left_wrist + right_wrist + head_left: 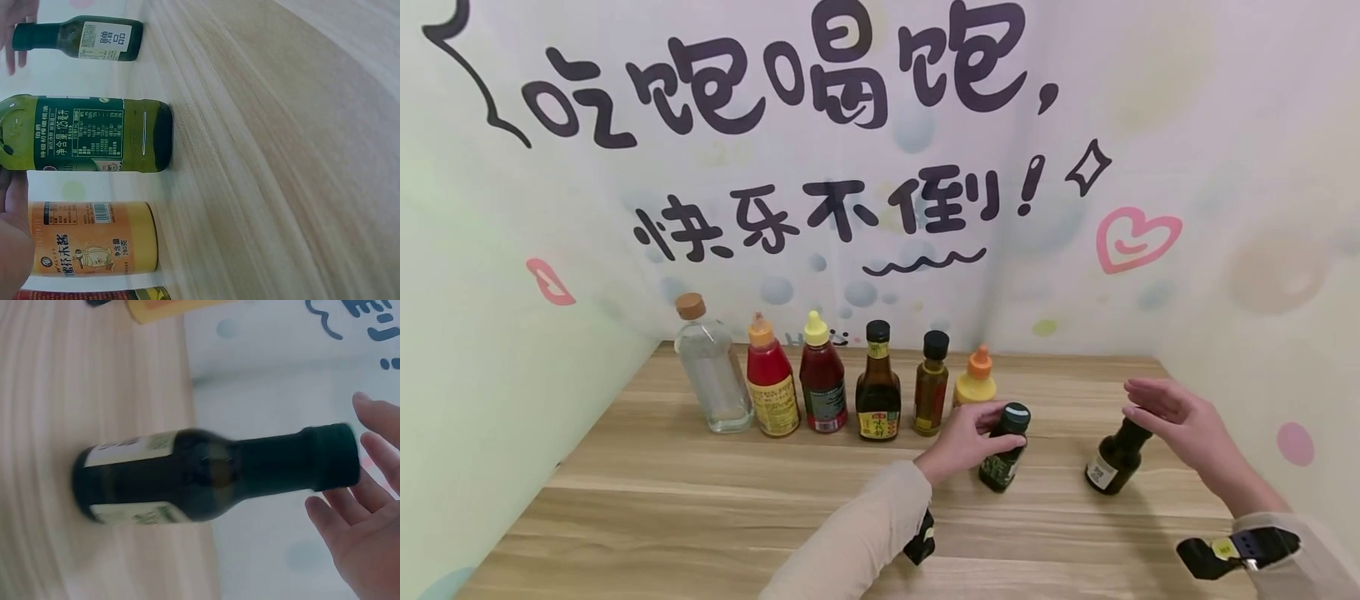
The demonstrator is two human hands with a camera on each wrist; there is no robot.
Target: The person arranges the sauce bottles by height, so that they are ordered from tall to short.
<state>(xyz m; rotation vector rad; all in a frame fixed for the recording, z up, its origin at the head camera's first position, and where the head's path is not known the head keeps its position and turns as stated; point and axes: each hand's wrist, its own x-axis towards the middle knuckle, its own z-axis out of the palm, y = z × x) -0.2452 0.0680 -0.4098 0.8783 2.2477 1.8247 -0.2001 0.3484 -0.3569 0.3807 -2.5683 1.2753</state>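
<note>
My left hand (964,442) grips a small green olive oil bottle (997,468) near its dark cap. In the left wrist view this olive oil bottle (94,134) stands with its base at the wood tabletop. To its right, a dark sauce bottle (1116,461) with a white label stands slightly tilted in the head view. My right hand (1187,433) is beside its top, fingers extended. The right wrist view shows the fingers (378,415) spread around the dark bottle's green cap (336,456), not curled on it; whether they touch it is unclear.
A row stands at the back: a clear bottle (715,383), two red squeeze bottles (771,383) (823,387), a brown sauce bottle (878,387), a slim oil bottle (930,392) and a yellow mustard bottle (976,386). Behind them hangs a printed cloth (850,308).
</note>
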